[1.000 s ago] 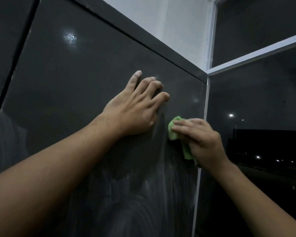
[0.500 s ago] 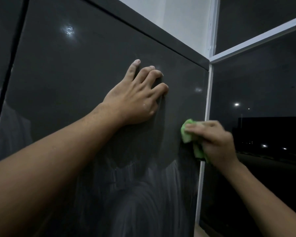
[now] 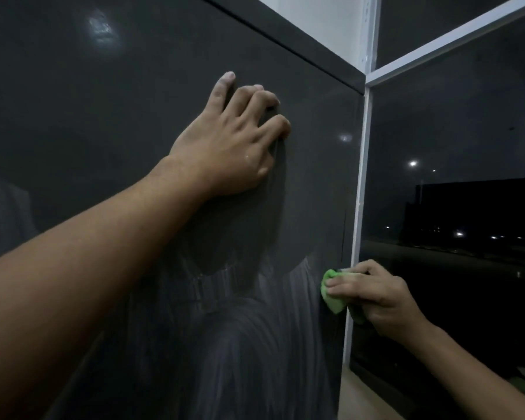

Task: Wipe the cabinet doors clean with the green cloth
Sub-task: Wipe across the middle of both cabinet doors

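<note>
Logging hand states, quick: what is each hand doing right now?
Left hand: open, braced on the cabinet door, holding nothing.
Right hand: closed on the green cloth, pressed to the door's right edge.

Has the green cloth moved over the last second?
Yes. The green cloth has slid down the cabinet door, farther below its top edge and closer to the white window frame.

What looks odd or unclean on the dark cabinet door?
Pale streaks cover the lower part of the cabinet door, below the left hand and beside the green cloth that the right hand holds. Its upper part looks clean. Nothing looks damaged.
</note>
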A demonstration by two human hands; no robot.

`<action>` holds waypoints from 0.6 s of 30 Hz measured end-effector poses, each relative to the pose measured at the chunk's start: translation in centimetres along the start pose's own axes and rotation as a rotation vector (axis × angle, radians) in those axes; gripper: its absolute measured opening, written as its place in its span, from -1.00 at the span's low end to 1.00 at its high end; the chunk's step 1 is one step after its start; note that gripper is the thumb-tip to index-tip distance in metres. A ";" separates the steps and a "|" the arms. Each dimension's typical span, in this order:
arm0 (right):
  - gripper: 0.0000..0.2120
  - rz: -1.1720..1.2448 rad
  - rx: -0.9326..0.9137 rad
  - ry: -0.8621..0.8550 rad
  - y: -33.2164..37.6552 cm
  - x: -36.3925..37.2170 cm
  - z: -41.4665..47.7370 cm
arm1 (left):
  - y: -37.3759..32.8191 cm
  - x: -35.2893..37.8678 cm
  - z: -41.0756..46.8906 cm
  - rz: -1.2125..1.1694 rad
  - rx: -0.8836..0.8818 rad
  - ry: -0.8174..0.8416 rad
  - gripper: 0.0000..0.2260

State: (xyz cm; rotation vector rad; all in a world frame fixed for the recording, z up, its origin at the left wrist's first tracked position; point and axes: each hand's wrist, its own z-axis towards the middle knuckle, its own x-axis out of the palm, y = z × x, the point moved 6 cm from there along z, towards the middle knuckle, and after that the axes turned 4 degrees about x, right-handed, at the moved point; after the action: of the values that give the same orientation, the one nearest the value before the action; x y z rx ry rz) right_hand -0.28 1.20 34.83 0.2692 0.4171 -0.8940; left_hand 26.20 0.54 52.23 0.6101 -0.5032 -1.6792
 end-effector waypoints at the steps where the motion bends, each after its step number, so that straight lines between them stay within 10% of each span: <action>1: -0.74 0.071 0.073 -0.086 0.0 -0.9 0.9 | 0.0 0.0 0.0 0.004 0.000 -0.001 -0.53; 4: -0.60 0.167 0.148 -0.435 0.4 -3.2 4.0 | 0.1 0.0 -0.1 0.005 0.001 0.000 -0.53; 10: -0.65 0.003 0.193 -0.563 3.1 2.0 4.5 | 0.0 0.0 -0.1 -0.005 -0.010 -0.035 -0.57; 18: -0.80 -0.111 -0.374 -0.153 5.3 3.5 1.1 | -0.1 0.0 -0.1 -0.008 -0.007 -0.027 -0.55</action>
State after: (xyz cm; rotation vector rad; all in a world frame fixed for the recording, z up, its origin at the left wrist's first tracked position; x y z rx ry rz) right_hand 6.19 1.51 34.50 -0.1662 0.4509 -0.9191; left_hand 26.20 0.53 52.14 0.5852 -0.5148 -1.6984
